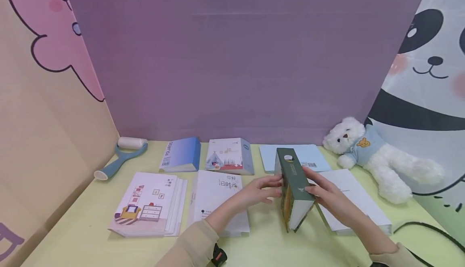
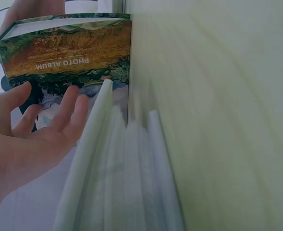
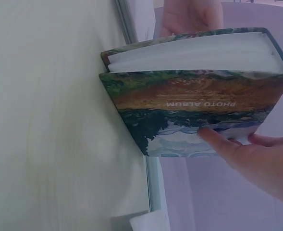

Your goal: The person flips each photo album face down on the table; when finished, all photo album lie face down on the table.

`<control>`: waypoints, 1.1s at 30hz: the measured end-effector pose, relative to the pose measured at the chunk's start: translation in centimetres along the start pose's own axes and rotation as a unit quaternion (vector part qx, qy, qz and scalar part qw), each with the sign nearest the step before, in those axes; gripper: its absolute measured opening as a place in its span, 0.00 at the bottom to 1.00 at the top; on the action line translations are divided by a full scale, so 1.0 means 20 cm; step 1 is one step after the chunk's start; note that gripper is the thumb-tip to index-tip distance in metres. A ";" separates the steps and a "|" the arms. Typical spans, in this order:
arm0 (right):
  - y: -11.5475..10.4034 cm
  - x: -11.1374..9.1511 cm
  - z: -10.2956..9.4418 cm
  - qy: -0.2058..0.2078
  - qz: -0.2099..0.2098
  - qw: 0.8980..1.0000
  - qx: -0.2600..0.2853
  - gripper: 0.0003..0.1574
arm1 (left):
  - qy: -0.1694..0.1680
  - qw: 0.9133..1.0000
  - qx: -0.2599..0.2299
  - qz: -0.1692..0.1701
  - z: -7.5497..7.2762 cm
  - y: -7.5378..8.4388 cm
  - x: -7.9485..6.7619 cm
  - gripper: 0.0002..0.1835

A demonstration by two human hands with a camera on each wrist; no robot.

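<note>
A green-spined photo album (image 1: pixel 296 174) stands on the table with its spine facing up and its covers slightly spread. Its painted landscape cover, lettered PHOTO ALBUM, shows in the left wrist view (image 2: pixel 69 53) and the right wrist view (image 3: pixel 194 103). My right hand (image 1: pixel 336 204) holds it from the right, thumb on the spine and fingers against the cover. On the other side, my left hand (image 1: pixel 254 194) has loosely extended fingers close against the left cover; whether they all touch is unclear. A white album (image 1: pixel 218 194) lies under my left forearm.
A pink-white album (image 1: pixel 145 202) lies at front left. Behind are a blue album (image 1: pixel 181 154), a tent-printed album (image 1: pixel 227 154) and a light-blue album (image 1: pixel 269 158). Right are a white album (image 1: pixel 356 198), a teddy bear (image 1: pixel 378 154) and a black cable (image 1: pixel 432 226). A lint roller (image 1: pixel 120 160) lies back left.
</note>
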State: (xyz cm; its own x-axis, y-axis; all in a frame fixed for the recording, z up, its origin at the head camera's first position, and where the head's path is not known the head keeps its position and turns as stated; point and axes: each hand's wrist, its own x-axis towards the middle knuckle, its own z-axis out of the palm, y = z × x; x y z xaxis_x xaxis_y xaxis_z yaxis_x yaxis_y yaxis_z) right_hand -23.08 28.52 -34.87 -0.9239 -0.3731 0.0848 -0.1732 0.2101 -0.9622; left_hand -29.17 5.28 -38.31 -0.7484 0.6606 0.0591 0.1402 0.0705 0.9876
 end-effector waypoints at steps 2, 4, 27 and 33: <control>0.00 -0.01 -0.01 0.011 0.009 1.000 -0.007 0.41 | -0.018 1.000 0.007 -0.010 0.00 0.00 0.00 0.24; -0.01 -0.01 -0.02 0.024 0.023 0.999 -0.017 0.42 | -0.030 0.999 0.012 -0.023 0.01 0.00 0.00 0.23; 0.04 -0.05 -0.09 0.097 0.135 0.979 -0.121 0.53 | -0.073 0.990 0.087 -0.082 0.03 0.02 -0.02 0.20; 0.07 -0.05 -0.09 0.101 0.143 0.977 -0.118 0.54 | -0.099 0.986 0.111 -0.076 -0.01 0.00 -0.04 0.20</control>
State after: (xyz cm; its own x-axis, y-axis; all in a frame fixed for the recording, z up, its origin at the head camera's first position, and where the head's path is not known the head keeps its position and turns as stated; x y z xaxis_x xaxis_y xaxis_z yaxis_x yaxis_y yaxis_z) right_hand -22.91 30.77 -35.79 -0.9905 -0.0870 -0.1064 0.0502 0.4914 -0.8695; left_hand -28.75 4.62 -38.30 -0.6336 0.7612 -0.1383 0.1915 0.3275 0.9252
